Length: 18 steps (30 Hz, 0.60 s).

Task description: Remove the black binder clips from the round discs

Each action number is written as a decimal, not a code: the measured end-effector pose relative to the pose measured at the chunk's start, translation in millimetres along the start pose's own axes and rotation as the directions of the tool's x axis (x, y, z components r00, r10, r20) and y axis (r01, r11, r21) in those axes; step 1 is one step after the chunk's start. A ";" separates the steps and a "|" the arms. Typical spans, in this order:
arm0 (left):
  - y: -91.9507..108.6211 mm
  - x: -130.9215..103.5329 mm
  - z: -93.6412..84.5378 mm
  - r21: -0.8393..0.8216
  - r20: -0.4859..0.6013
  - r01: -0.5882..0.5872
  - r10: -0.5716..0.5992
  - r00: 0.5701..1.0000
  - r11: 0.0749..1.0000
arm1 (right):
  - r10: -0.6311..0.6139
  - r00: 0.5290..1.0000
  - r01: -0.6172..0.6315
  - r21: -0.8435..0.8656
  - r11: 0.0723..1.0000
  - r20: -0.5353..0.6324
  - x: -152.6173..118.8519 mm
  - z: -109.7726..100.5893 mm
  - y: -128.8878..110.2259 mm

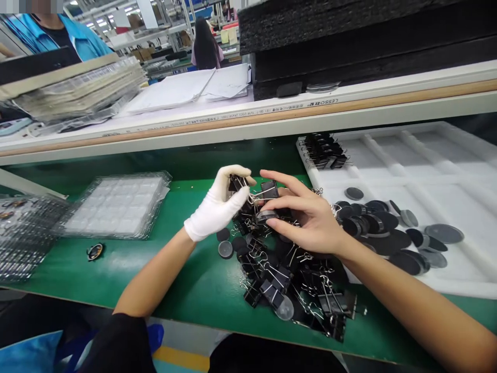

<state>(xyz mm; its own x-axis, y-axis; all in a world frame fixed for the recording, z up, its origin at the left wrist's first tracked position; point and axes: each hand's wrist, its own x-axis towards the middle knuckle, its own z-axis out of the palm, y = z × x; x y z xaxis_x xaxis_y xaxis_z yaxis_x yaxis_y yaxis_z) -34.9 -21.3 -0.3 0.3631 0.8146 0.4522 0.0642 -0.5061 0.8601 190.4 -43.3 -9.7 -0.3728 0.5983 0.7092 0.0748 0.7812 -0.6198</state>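
Note:
My left hand [219,202], in a white glove, is closed around a black binder clip [236,182]. My bare right hand [306,210] pinches a dark round disc [266,215] between thumb and fingers. Another binder clip [269,189] shows between the two hands, by the right fingers; whether it is fixed to the disc I cannot tell. Below both hands lies a pile of black binder clips [274,285] with wire handles. A few loose discs [225,249] lie at the pile's left edge, and a clear disc [284,307] at its front.
At right a white divided tray [423,186] carries many discs [388,223] and a row of clips [325,150]. Clear plastic trays [116,204] are stacked at left, near a small ring-shaped part [95,252]. A shelf edge [248,127] crosses above; a person [83,39] is beyond.

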 end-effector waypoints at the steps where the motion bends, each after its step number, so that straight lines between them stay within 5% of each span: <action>1: -0.3 0.0 0.9 0.036 -0.031 -0.015 0.016 0.999 0.999 | 0.018 1.000 -0.017 0.024 1.000 -0.006 -0.3 0.0 1.0; 7: 5.1 2.3 2.1 0.213 -0.100 0.012 0.010 0.995 0.977 | 0.135 0.991 -0.135 0.045 0.990 -0.012 1.0 -3.9 0.7; 11: 3.8 -0.1 8.8 0.232 -0.145 -0.068 0.103 0.984 0.970 | 0.268 0.963 -0.258 0.257 0.931 -0.004 2.1 -2.8 -0.5; 18: -15.1 -12.2 27.7 0.427 -0.257 -0.305 0.438 0.862 0.851 | 0.495 0.867 -0.420 0.603 0.679 0.047 -5.7 16.7 -7.0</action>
<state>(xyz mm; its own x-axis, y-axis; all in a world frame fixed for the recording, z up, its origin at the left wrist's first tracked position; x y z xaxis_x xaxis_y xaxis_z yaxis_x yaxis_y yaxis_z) -14.5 -31.5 -25.3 0.1021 0.5530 0.8269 0.3406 -0.8005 0.4932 176.5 -55.2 -15.1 -0.3298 0.8976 0.2924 -0.3499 0.1714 -0.9210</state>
